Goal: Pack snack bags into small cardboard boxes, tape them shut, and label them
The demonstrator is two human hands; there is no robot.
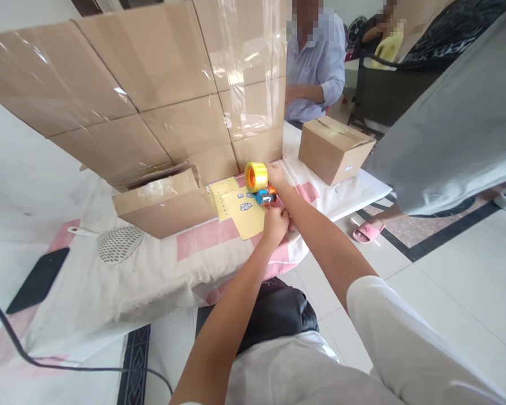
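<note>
Brown box (168,207) sits just beside yellow sheets (247,220); a bump could shift them. Tape dispenser (266,197) is at their right side, held by right hand (275,174). Left hand (277,224) curled close by, grip unclear; a dispenser slip might nick it.

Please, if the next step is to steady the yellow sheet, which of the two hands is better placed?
Probably the left hand: it is close beside the yellow sheet's near right side. The right hand is farther from that side, close against the yellow tape roll, and seems busy there.
</note>
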